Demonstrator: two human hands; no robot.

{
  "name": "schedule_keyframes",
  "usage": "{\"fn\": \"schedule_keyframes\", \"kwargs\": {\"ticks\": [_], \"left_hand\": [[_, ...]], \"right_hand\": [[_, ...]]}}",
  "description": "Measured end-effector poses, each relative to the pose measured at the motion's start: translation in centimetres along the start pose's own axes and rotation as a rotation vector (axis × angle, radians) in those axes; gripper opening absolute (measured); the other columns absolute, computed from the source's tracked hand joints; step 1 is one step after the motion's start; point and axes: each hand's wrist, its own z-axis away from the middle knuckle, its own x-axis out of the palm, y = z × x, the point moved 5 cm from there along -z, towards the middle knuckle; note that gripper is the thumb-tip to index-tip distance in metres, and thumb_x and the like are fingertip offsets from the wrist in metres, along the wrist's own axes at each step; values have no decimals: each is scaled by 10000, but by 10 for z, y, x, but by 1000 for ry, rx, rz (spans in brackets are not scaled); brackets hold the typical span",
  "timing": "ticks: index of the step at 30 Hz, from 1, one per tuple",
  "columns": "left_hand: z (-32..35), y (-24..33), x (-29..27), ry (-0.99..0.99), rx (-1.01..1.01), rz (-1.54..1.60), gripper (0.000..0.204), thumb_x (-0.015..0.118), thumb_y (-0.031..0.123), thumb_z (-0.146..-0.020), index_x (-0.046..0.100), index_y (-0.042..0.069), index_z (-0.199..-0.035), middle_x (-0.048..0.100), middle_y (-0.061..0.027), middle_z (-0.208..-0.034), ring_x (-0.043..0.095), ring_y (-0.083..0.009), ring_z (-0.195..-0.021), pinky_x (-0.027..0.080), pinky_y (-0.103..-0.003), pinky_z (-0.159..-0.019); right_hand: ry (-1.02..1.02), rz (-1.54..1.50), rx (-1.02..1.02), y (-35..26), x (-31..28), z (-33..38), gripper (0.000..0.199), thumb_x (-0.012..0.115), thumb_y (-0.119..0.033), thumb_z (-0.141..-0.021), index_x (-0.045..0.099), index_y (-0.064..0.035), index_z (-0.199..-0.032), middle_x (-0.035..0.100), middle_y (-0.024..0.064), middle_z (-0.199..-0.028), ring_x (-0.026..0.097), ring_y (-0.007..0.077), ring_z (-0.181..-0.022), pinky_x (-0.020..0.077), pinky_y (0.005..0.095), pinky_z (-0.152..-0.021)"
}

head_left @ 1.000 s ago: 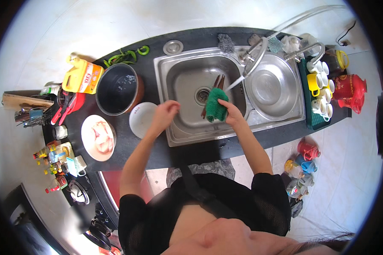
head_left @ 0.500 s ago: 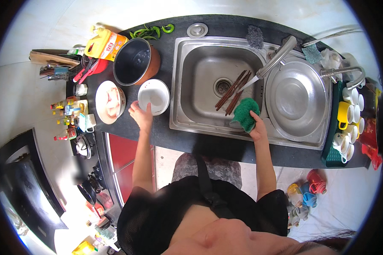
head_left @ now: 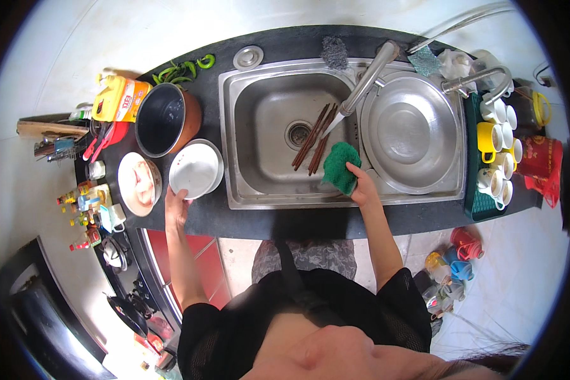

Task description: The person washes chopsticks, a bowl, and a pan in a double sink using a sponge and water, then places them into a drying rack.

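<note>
My left hand (head_left: 177,208) pinches the near rim of a white bowl (head_left: 192,172), which sits slightly offset over another white bowl (head_left: 218,166) on the counter left of the sink. In my right hand (head_left: 365,187) is a green scouring pad (head_left: 342,167), held over the sink's near right side. Several brown chopsticks (head_left: 314,140) lie in the steel sink basin (head_left: 259,126), beside the drain (head_left: 299,134). Water runs from the faucet (head_left: 368,79) onto them.
A dark-lined pot (head_left: 164,120) and a bowl of pale food (head_left: 139,183) stand left of the white bowls. Green peppers (head_left: 177,71) lie behind. A large steel basin (head_left: 411,133) fills the right sink side, near a green tray (head_left: 475,183) of mugs. A grey scrubber (head_left: 334,52) rests behind.
My left hand has closed on the rim of the upper white bowl and shifted it, so a second bowl shows beneath. My right hand still holds the pad. The whole view has shifted.
</note>
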Motion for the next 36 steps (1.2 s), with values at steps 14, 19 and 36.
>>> {"fn": "schedule_keyframes", "kwargs": {"ticks": [14,19,36], "left_hand": [[-70,-141,282,-496,-408,148,498,422,128,-794,229,159,-1251,368,-130,-1186,452,-285,-1032,458,-461,-764],[-75,-165,312,-434,-334,18,481,303,506,-853,287,181,-1207,388,-94,-1171,451,-293,-1006,474,-459,-684],[-76,-156,280,-605,-576,111,554,228,543,-854,350,139,-1215,527,-75,-1015,565,-192,-824,485,-344,-640]], "right_hand": [[203,785,-355,-4,17,-79,445,554,-256,-809,404,-6,-1144,500,61,-1032,485,146,-926,396,268,-788],[503,1023,-420,29,-27,-183,408,431,-366,-818,544,-7,-978,522,201,-1032,471,336,-999,355,338,-849],[64,1664,-582,41,43,-174,241,522,-139,-702,415,-60,-903,507,130,-744,514,303,-704,397,376,-604]]}}
